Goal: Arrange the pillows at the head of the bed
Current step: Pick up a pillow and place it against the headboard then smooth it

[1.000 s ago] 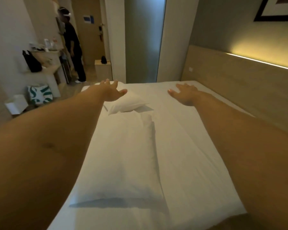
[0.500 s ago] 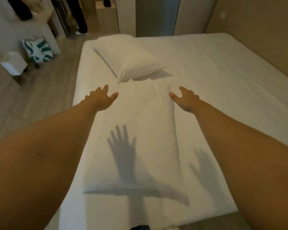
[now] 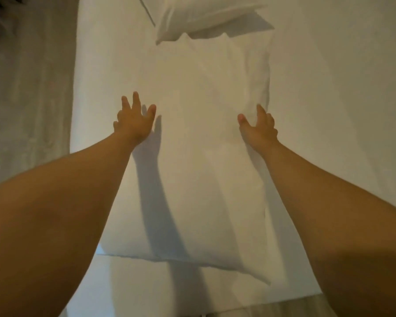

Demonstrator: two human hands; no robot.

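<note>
Both hands have dropped onto the near pillow — left hand and right hand spread-fingered at its edges, gripping nothing yet — a lift looks imminent.

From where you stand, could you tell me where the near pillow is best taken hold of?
I would take the near pillow by its two long side edges, one hand per side, coming in from the foot end. It lies flat and lengthwise away from the viewer, and the left hand and right hand, both open, already sit at those edges. Its far end touches the far pillow.
</note>
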